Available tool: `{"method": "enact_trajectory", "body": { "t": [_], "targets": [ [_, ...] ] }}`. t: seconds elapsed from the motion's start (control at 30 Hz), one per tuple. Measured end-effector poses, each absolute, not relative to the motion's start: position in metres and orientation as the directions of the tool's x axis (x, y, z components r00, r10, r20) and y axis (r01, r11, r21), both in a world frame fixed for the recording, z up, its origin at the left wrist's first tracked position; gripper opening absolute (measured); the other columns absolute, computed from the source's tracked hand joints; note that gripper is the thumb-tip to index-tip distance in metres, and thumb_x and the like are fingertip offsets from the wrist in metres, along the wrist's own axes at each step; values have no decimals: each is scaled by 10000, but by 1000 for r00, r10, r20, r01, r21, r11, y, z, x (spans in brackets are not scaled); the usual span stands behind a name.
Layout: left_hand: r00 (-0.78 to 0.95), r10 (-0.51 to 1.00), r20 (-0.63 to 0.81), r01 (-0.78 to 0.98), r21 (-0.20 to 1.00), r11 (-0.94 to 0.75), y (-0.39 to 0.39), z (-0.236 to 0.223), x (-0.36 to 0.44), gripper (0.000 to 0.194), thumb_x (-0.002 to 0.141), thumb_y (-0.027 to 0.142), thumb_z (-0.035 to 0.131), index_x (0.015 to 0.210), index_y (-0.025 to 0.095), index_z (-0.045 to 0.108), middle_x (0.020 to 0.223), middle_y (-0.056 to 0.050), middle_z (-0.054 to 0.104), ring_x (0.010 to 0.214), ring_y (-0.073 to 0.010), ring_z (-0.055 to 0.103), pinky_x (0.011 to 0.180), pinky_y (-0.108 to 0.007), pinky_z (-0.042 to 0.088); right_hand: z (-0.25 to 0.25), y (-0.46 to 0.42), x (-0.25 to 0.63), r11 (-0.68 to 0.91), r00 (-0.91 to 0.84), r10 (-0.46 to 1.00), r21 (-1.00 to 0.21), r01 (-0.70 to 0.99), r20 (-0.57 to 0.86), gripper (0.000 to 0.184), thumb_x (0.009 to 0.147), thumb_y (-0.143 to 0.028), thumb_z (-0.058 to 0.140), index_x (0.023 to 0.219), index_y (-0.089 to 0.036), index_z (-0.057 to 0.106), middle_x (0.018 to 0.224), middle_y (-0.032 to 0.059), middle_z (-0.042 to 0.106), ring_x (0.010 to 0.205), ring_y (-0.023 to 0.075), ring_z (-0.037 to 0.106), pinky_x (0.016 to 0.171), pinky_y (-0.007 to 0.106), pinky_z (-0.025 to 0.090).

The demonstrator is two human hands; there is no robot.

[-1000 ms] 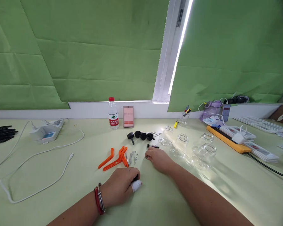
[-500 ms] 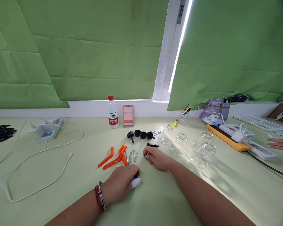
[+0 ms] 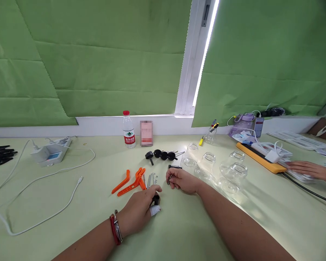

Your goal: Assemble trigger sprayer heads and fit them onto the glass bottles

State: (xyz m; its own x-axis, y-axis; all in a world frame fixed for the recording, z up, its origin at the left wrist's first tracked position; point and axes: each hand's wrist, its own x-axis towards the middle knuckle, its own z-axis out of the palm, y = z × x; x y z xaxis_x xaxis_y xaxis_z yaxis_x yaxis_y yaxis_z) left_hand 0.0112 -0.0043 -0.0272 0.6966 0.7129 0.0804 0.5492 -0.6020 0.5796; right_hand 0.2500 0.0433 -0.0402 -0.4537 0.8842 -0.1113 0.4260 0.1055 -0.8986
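My left hand (image 3: 139,208), its thumb wrapped in white tape, is closed round a black plastic part (image 3: 155,199); much of it is hidden by the fingers. Just to the right, my right hand (image 3: 182,180) pinches a small dark spring (image 3: 168,181) close above the table. Beyond its fingers lie more springs (image 3: 175,166). Orange plastic levers (image 3: 136,184) rest left of centre, beside long metal screws (image 3: 150,180) and small nuts (image 3: 156,178). Several black round caps with stems (image 3: 164,155) lie in a row farther back.
Clear glass jars (image 3: 206,165) stand on the right, near a yellow power strip (image 3: 258,156) and a co-worker's hand (image 3: 306,169). A water bottle (image 3: 129,130) and a phone-like pink panel (image 3: 146,133) stand at the back. A white cable (image 3: 43,175) loops across the left side.
My left thumb and fingers have loosened, so more of the black part shows. The spring in my right fingers is now visible. The co-worker's hand has moved left to the white strips.
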Motion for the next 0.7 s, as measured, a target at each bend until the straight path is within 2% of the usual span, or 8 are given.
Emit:
{"method": "enact_trajectory", "body": {
  "t": [0.13, 0.27, 0.7],
  "targets": [
    [670, 741, 54, 553, 629, -546, -3, -24, 12, 242, 794, 193, 514, 1028, 239, 472, 832, 5, 624, 704, -155, 539, 624, -258, 386, -41, 44, 251, 102, -460, 881, -907, 408, -108, 121, 840, -122, 422, 894, -180, 515, 630, -39, 561, 499, 69, 405, 525, 183, 343],
    [659, 750, 60, 566, 617, -547, -3, -22, 13, 103, 785, 202, 532, 885, 225, 525, 769, 18, 603, 665, -140, 515, 586, -236, 361, -42, 45, 252, 99, -465, 879, -913, 396, -106, 112, 832, -125, 438, 885, -185, 517, 623, -43, 561, 499, 71, 407, 521, 185, 337],
    [708, 703, 69, 551, 568, -611, -1, -23, 13, 34, 804, 201, 505, 832, 218, 512, 752, 24, 605, 672, -139, 513, 597, -234, 348, -46, 46, 253, 97, -468, 879, -929, 357, -88, 84, 831, -164, 459, 881, -185, 523, 618, -34, 570, 490, 70, 410, 511, 190, 340]
  ]
}}
